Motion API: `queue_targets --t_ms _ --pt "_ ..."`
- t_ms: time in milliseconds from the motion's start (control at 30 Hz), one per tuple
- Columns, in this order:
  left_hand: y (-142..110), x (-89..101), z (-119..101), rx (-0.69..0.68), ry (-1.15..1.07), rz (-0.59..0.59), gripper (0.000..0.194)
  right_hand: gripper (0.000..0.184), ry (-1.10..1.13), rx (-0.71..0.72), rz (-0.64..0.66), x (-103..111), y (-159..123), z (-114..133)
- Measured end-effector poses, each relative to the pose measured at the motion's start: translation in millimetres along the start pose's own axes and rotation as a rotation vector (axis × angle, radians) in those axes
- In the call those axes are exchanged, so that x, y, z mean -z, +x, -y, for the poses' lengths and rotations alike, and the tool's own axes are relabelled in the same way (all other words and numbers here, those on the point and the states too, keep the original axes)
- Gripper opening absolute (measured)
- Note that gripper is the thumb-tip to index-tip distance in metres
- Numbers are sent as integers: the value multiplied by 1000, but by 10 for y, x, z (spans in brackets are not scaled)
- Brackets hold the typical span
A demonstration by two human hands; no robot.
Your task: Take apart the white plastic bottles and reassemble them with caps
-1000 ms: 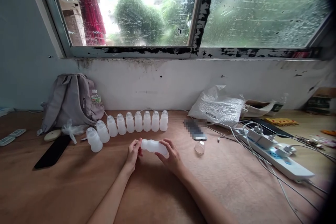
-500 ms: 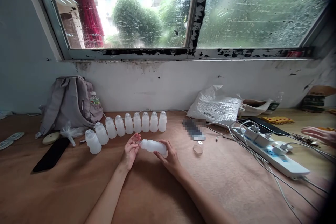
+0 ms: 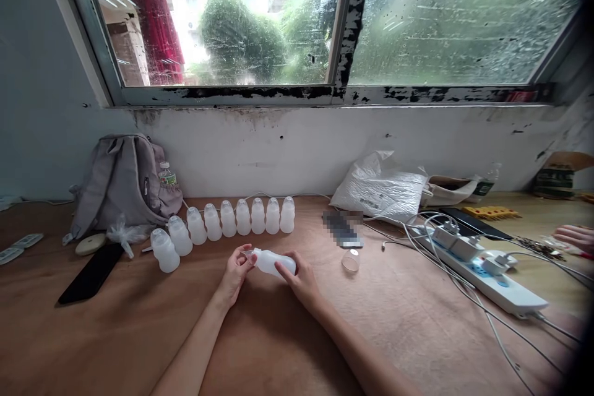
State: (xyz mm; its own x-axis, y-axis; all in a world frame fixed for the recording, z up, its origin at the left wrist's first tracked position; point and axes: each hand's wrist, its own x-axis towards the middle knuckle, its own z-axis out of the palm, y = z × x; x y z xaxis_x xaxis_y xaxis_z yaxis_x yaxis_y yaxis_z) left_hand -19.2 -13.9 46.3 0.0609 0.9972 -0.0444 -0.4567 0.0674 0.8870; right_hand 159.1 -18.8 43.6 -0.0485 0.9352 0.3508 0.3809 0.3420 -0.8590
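A small translucent white plastic bottle lies sideways just above the brown table, neck pointing left. My right hand grips its body from below and behind. My left hand pinches the neck end, where a small cap or nozzle sits; I cannot make out which. Behind my hands a curved row of several matching white bottles stands upright. A clear round cap lies on the table to the right of my right hand.
A grey backpack leans on the wall at the left, with a black phone in front of it. A white plastic bag, a power strip with tangled cables, and another person's hand are at the right.
My left hand, which had opened away from the bottle's neck half a second ago, has closed on it again. The other person's hand at the right edge has drawn back slightly.
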Motion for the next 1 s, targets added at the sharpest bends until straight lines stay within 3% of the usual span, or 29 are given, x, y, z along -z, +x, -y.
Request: queue_targets --t_ms 200,267,367,500,600,733,867,1000 --pt "-46 -56 7 -193 132 29 45 50 511 -694 481 25 86 -63" --pt "-60 -72 0 -190 132 38 44 50 567 -764 519 35 93 -58" --pt "-54 -86 26 -132 35 39 45 46 429 -569 365 17 51 -11" --pt "-40 -114 135 79 -171 19 43 32 -22 -3 54 -55 -67 35" --pt "-57 -161 222 100 -280 -78 40 31 -209 225 57 -133 -160 30" --pt "-80 -206 278 19 -302 -317 29 33 -250 279 217 -233 -253 67" --pt "-71 -197 282 -27 -237 -371 22 28 -143 214 259 -277 -296 181" --pt "-67 -181 295 -53 -171 -419 11 21 6 44 285 -289 -311 240"
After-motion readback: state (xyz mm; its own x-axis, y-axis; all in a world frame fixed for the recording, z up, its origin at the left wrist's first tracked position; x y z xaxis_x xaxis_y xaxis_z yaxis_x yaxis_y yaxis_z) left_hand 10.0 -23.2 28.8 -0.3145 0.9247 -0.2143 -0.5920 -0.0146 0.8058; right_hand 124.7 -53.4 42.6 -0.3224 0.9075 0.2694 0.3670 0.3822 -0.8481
